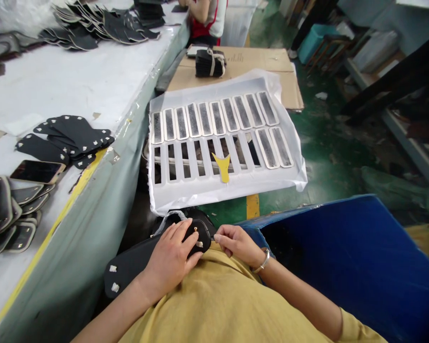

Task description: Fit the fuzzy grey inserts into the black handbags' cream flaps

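Observation:
A long black leather-like piece [136, 261] lies across my lap, with small white tape bits at its left end and a gold stud near its right end. My left hand [173, 252] rests over its right end, fingers curved on the surface beside the stud and thumb near the lower edge, holding it. Just right of that end is my right hand [236, 242], closed in a pinch with the fingertips close to the edge. Whatever is between those fingertips is too small to make out. A clear plastic-wrapped strip [169, 220] shows behind my left hand.
Ahead stands a white tray [200, 188] of slotted frames with a yellow template [222, 166]. Black pieces [69, 138], a phone [37, 171] and grey-edged pieces [10, 214] lie on the left table. A blue bin [357, 257] is at right. A person [207, 19] sits beyond.

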### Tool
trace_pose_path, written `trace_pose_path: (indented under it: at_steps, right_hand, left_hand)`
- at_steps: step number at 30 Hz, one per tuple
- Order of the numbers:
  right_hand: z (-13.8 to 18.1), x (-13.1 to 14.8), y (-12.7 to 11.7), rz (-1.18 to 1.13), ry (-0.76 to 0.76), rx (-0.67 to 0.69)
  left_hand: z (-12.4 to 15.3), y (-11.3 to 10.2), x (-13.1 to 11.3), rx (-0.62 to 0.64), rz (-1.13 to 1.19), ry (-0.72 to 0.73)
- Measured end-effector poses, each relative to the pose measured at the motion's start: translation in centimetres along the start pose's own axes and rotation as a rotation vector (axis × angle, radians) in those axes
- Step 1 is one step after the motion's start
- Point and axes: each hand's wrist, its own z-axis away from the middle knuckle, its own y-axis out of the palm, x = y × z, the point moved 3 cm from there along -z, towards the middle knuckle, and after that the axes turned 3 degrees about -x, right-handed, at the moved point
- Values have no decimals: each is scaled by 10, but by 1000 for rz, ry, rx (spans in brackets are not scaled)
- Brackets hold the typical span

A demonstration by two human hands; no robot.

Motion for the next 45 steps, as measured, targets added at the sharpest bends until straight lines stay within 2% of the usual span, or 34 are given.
trace_pose_path:
  at_steps: [5, 9, 13, 16, 22, 30, 39, 45]
  right_hand:
    - [-5, 2, 7, 73, -56, -25]
    - [-9, 3, 11, 214, -56, -94]
    - [-11, 5, 10, 286, -43, -99]
    - [-13, 8, 11, 258, -28, -80]
    - [-15, 5, 15, 97, 66, -46]
    - [-22, 15, 13, 278, -129, -187]
    - [-40, 23, 20, 263, -115, -120]
    - [-46, 23, 21, 162, -80, -72]
  left_hand:
    - [2, 2, -2, -3, 36, -55]
    - [3, 3, 0, -20, 73, -78]
    - [3, 4, 5, -5, 152, -103]
    - [4, 5, 7, -4, 206, -135]
    - [9, 8, 6, -94, 164, -121]
    - [4, 7, 12, 25, 136, -83]
    - [0, 11, 18, 62, 132, -55]
    - [-1, 12, 21, 14, 159, -45]
